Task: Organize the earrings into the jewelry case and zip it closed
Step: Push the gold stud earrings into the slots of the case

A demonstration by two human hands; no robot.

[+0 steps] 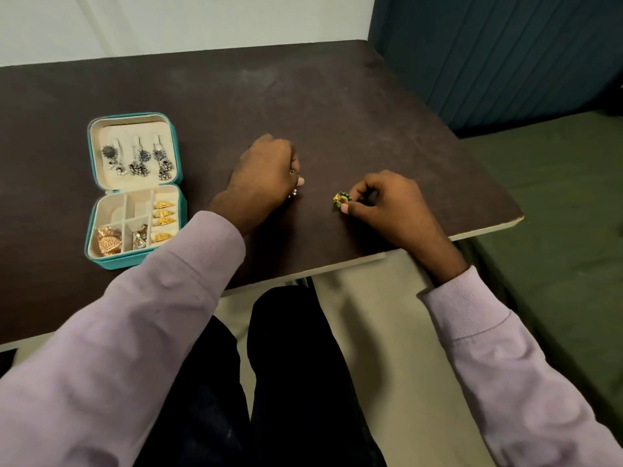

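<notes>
A teal jewelry case [180, 203] lies open on the left of the dark table [337, 106]. Three silver-blue dangling earrings [140, 156] hang in its lid. Its lower tray holds gold earrings [162, 214], rose-gold ones [108, 242] and a silver piece [140, 238]. To the right of the case, my left hand [264, 176] rests curled on the table, closed on an earring [292, 193] of which only small pearl beads show. My right hand [381, 203] pinches a green and gold earring [341, 199] just above the table near the front edge.
The table's front edge [421, 246] runs diagonally under my right wrist. A dark teal panel [505, 55] stands beyond the table's right side, with a green surface [556, 214] below it. My dark-trousered legs [286, 365] are under the table.
</notes>
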